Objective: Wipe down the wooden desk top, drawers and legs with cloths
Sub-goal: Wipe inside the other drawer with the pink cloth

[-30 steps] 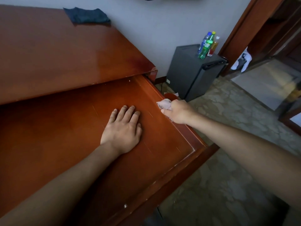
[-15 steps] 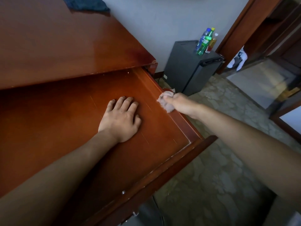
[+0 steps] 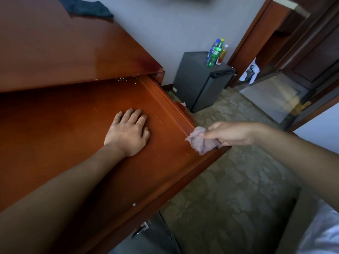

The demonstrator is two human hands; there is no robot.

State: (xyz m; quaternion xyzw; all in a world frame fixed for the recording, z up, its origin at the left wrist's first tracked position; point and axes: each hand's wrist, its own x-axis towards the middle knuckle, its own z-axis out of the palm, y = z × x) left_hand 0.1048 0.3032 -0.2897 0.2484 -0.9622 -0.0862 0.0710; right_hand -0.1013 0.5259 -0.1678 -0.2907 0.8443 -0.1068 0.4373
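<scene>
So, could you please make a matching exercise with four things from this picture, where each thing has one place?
Things:
1. pink cloth
2. dark blue cloth
3. bottles
4. left hand

Places:
A. flat on the open drawer's bottom
B. on the small black fridge
C. at the far edge of the desk top
D. in the right hand, at the drawer's right corner

Pairs: 1-D, 2-C, 3-B, 4-A

One wooden desk (image 3: 55, 52) with one open drawer (image 3: 73, 125). Two cloths: one pale cloth (image 3: 200, 142), one dark blue cloth (image 3: 88, 7). Two hands. One black mini fridge (image 3: 200, 83). Three bottles (image 3: 216, 52). One screw (image 3: 134, 204).
</scene>
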